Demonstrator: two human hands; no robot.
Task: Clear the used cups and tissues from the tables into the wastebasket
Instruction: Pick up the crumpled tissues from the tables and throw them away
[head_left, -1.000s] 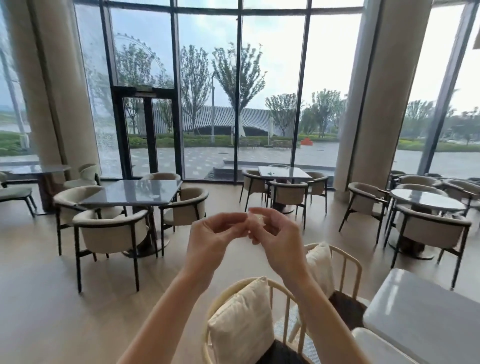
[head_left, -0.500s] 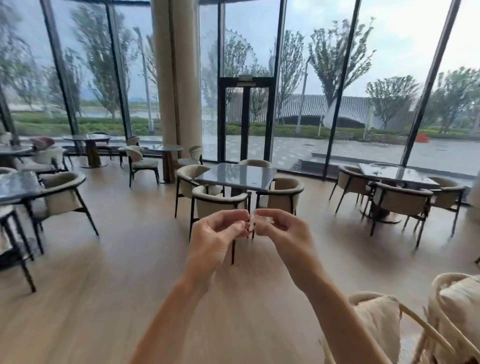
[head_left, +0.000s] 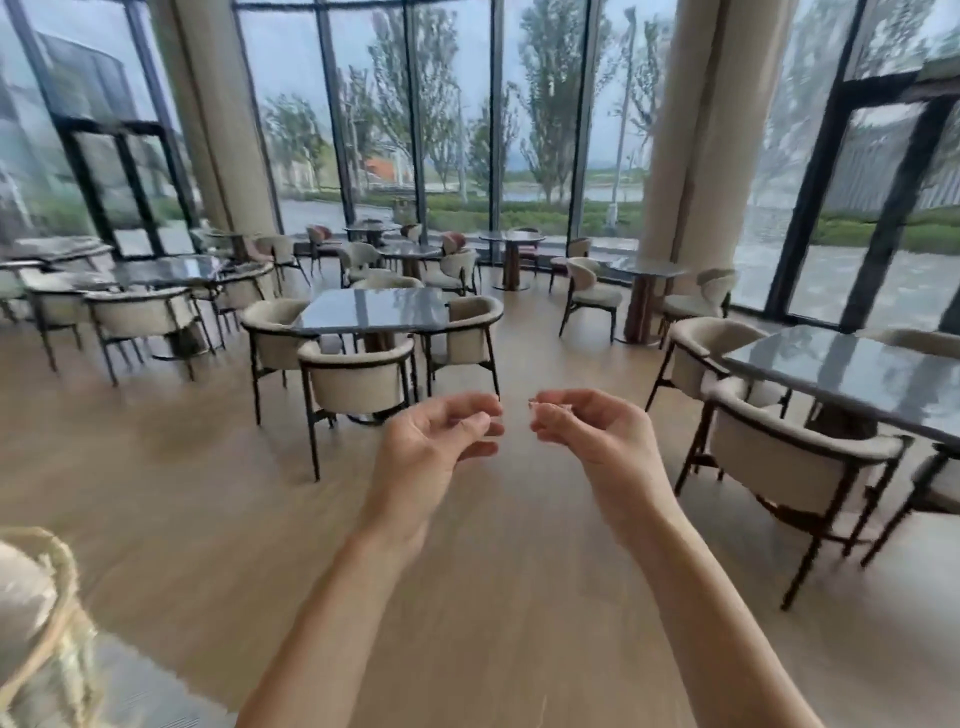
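Observation:
My two hands are raised in front of me over the wooden floor, a small gap between them. The fingers of my left hand (head_left: 441, 436) are loosely curled and hold nothing. At the fingertips of my right hand (head_left: 582, 431), thumb and fingers pinch a tiny pale scrap (head_left: 535, 402), too small and blurred to identify. No cup, tissue or wastebasket shows in the head view. The nearest tabletops look bare.
A dark square table (head_left: 371, 312) ringed by cream armchairs (head_left: 358, 379) stands just beyond my hands. Another dark table (head_left: 841, 374) with an armchair (head_left: 789, 462) is at the right. More tables and chairs line the glass wall. A wicker chair (head_left: 47, 597) sits at lower left.
The view has swung left across the room. My hands, joined at the fingertips on a small white bit, have drawn apart.

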